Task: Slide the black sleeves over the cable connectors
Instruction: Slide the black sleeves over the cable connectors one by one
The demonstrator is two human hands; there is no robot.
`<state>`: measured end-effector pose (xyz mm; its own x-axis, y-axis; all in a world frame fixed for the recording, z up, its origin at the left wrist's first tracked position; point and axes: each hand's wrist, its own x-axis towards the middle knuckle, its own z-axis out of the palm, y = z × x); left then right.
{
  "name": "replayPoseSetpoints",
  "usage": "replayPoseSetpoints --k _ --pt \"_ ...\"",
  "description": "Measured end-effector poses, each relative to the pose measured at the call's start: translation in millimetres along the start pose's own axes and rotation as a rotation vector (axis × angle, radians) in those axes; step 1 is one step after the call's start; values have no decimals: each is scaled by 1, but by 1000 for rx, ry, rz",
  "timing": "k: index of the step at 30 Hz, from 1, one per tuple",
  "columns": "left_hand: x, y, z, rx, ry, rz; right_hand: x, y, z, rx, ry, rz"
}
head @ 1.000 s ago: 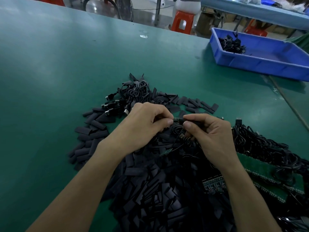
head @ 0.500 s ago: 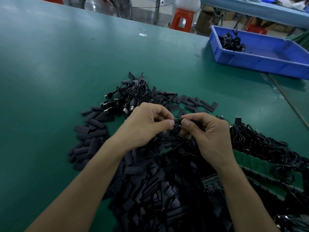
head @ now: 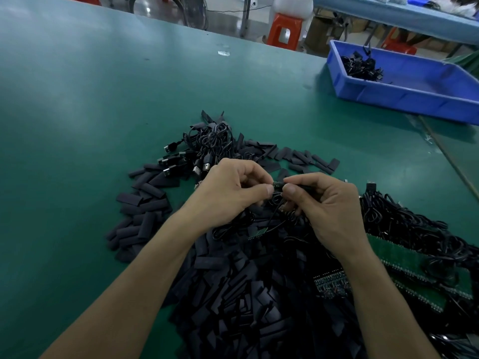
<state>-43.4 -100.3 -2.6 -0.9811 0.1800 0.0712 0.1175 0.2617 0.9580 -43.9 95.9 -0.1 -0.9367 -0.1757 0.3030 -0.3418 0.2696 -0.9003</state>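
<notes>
My left hand (head: 230, 193) and my right hand (head: 329, 206) meet above a big heap of flat black sleeves (head: 243, 294). Between the thumbs shows a small cable connector (head: 277, 185), pinched by my left thumb and forefinger. My right hand pinches a black sleeve (head: 302, 187) at the connector's right end; most of the sleeve is hidden by the fingers. A thin black cable (head: 272, 221) hangs down from the connector to the heap. A bundle of cables with USB plugs (head: 204, 149) lies just beyond my left hand.
A blue tray (head: 404, 94) with a few black cables stands at the far right. More coiled black cables (head: 404, 224) and green circuit boards (head: 404, 263) lie to the right. Loose sleeves (head: 142, 203) spread left on the green table (head: 103, 99). Orange stools stand beyond the table's edge.
My two hands have drawn closer, so less of the connector shows between the thumbs. The hands stay over the same spot of the heap.
</notes>
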Motion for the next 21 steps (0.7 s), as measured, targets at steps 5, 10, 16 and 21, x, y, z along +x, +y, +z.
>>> replayPoseSetpoints --k 5,10,16,21 --pt "0 -1 0 -54 37 -10 -2 -1 1 47 -23 0" --pt "0 0 0 -58 34 -40 -2 1 2 -26 -17 -41" --pt "-1 1 -3 -11 19 -13 -4 4 6 21 18 -55" --pt "-2 2 -1 99 3 29 -4 5 9 66 -4 -36"
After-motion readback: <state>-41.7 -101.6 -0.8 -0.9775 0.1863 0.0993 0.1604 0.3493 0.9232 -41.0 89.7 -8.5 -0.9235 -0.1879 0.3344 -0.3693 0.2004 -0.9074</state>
